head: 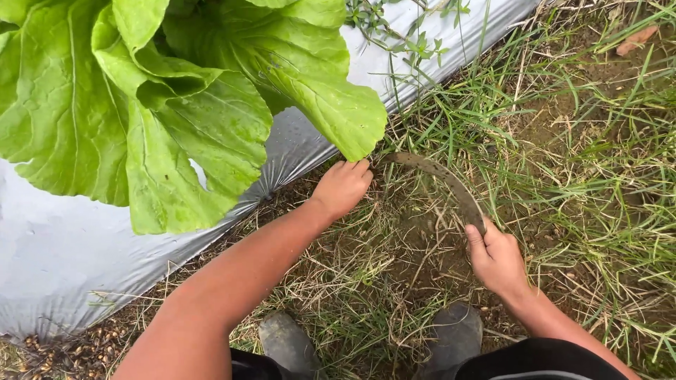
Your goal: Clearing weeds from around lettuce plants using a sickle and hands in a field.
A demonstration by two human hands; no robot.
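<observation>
Sickle [443,179]: curved rusty blade, handle gripped in right hand [496,260], tip arcing toward the plastic sheet's [63,246] edge. Left hand [341,188] closed on a tuft of grass [366,232] there, holding it taut beneath the overhanging leafy plant [162,105].
</observation>
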